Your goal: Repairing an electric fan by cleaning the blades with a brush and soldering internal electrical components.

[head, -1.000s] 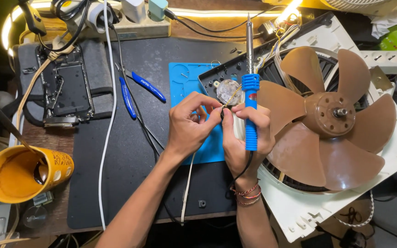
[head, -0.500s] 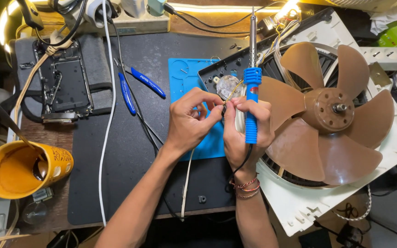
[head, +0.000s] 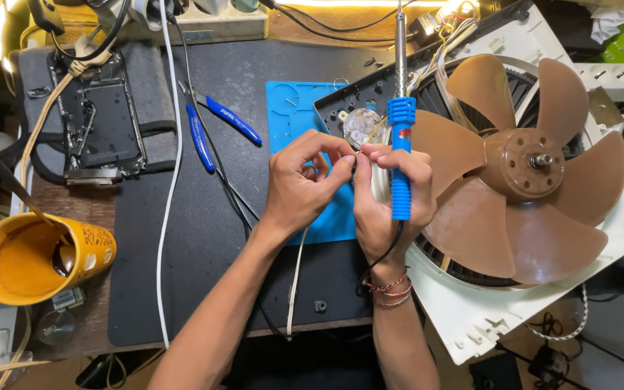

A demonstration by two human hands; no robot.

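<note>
My left hand (head: 305, 180) and my right hand (head: 384, 191) meet over a blue silicone mat (head: 305, 123), fingertips pinching thin wires (head: 361, 148) between them. A blue-handled soldering iron (head: 400, 155) rests upright across my right hand, tucked between its fingers, its metal tip pointing away from me. Just beyond the fingertips lies a small round metal part (head: 361, 124) with a yellow wire leading to it. To the right is a brown five-bladed fan (head: 529, 166) in a white square housing (head: 615, 238).
Blue-handled cutters (head: 207, 130) lie on the black mat (head: 182, 238). An opened phone (head: 102, 123) is at the left. An orange cup (head: 30, 256) with a stick stands at the near left. A white cable (head: 167, 180) crosses the mat. A power strip (head: 204, 25) lies at the back.
Both hands and the soldering iron stayed over the blue mat with only small finger movement at the wires. The camera view drifted slightly.
</note>
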